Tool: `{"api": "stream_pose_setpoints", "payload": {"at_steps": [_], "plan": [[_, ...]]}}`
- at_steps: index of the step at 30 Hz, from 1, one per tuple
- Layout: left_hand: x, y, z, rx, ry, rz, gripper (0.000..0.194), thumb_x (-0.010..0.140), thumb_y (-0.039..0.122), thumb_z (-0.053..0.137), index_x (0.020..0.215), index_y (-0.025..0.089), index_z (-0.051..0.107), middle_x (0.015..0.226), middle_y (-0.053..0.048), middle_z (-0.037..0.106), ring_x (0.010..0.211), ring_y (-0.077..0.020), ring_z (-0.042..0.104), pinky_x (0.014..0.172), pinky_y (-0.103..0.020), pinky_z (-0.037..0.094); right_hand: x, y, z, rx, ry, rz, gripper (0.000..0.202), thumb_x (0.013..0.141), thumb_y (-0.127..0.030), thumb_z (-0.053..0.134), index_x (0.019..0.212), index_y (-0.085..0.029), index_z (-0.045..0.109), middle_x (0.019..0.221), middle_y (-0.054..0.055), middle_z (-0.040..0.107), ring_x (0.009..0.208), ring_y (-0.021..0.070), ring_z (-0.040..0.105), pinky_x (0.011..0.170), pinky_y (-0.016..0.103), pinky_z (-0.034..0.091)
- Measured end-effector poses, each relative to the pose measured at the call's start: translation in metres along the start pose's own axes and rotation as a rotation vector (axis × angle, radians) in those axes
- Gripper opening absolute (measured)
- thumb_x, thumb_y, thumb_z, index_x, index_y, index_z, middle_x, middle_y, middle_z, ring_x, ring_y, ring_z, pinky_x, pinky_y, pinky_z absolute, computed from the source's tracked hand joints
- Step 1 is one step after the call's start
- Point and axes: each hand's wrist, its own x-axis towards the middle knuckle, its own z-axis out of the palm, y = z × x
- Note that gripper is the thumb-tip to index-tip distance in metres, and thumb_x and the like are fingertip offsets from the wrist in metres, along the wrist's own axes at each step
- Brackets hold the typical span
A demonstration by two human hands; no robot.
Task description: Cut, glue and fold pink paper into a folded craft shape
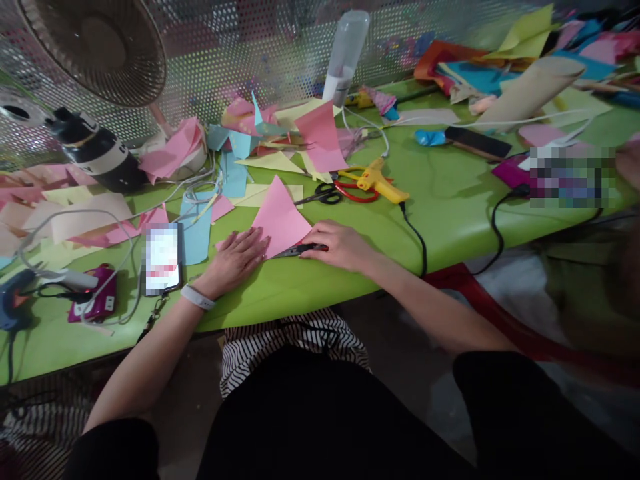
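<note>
A pink paper sheet (281, 217) lies on the green tabletop in front of me, with a corner pointing away. My left hand (239, 259) rests flat on its left part, fingers stretched out. At the paper's lower right edge, my right hand (340, 245) is closed around a utility knife (299, 250), dark with some red. The knife's pointed end reaches left along the paper's near edge, and my fingers hide part of its handle. Just beyond the paper lie black-handled scissors (327, 193), their blades partly behind it. Red-handled scissors (357, 192) lie beside a yellow glue gun (381, 181).
A lit phone (163, 260) lies left of my left hand. Farther left are a purple power strip (103, 293) and a blue glue gun (15, 297). A black bottle (100, 150), a fan (100, 47) and paper scraps line the back. Cables cross the table.
</note>
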Motion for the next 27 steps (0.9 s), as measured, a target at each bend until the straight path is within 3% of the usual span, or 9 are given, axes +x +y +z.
{"api": "stream_pose_setpoints", "payload": {"at_steps": [6, 9, 14, 18, 22, 27], "plan": [[0.0, 0.003, -0.003, 0.003, -0.027, -0.023, 0.052, 0.105, 0.042, 0.023, 0.153, 0.024, 0.033, 0.162, -0.006, 0.028, 0.15, -0.0222, 0.022, 0.123, -0.048, 0.015, -0.001, 0.0, -0.004, -0.056, -0.001, -0.012, 0.026, 0.091, -0.042, 0.064, 0.105, -0.023, 0.073, 0.105, 0.008, 0.069, 0.101, 0.0243, 0.063, 0.074, 0.035, 0.053], [0.007, 0.011, -0.003, 0.003, -0.047, -0.048, 0.052, 0.104, 0.041, 0.024, 0.153, 0.024, 0.032, 0.162, -0.006, 0.028, 0.151, -0.0235, 0.022, 0.123, -0.05, 0.016, -0.003, 0.004, -0.008, -0.051, -0.028, -0.066, 0.024, 0.092, -0.035, 0.063, 0.11, -0.023, 0.072, 0.108, 0.009, 0.068, 0.101, 0.024, 0.063, 0.08, 0.038, 0.054], [0.021, 0.02, -0.003, 0.002, -0.057, -0.061, 0.052, 0.104, 0.037, 0.026, 0.154, 0.024, 0.031, 0.163, -0.007, 0.026, 0.15, -0.025, 0.022, 0.121, -0.049, 0.022, -0.009, 0.017, -0.01, -0.087, 0.034, -0.076, 0.024, 0.092, -0.034, 0.062, 0.112, -0.024, 0.072, 0.103, 0.009, 0.069, 0.099, 0.0254, 0.063, 0.085, 0.042, 0.054], [0.014, 0.007, -0.009, -0.014, -0.014, -0.072, 0.054, 0.104, 0.037, 0.029, 0.156, 0.026, 0.025, 0.163, -0.006, 0.023, 0.151, -0.0252, 0.021, 0.122, -0.049, 0.021, -0.013, 0.02, -0.007, -0.095, 0.034, -0.066, 0.025, 0.093, -0.035, 0.061, 0.112, -0.024, 0.072, 0.104, 0.009, 0.069, 0.1, 0.0258, 0.063, 0.08, 0.041, 0.056], [-0.002, -0.012, -0.012, -0.073, -0.025, -0.047, 0.048, 0.104, 0.037, 0.027, 0.15, 0.027, 0.038, 0.158, -0.003, 0.036, 0.148, -0.0195, 0.03, 0.122, -0.043, 0.024, -0.013, 0.018, -0.005, -0.083, 0.054, -0.06, 0.025, 0.094, -0.036, 0.059, 0.112, -0.024, 0.072, 0.104, 0.009, 0.069, 0.101, 0.0253, 0.063, 0.082, 0.041, 0.056], [-0.007, -0.017, -0.007, -0.085, -0.016, 0.01, 0.047, 0.105, 0.036, 0.026, 0.148, 0.026, 0.042, 0.157, -0.005, 0.036, 0.146, -0.0176, 0.033, 0.122, -0.044, 0.024, -0.006, 0.012, -0.001, -0.086, 0.053, -0.05, 0.025, 0.094, -0.036, 0.059, 0.111, -0.023, 0.072, 0.107, 0.008, 0.07, 0.101, 0.0253, 0.063, 0.084, 0.042, 0.056]]}}
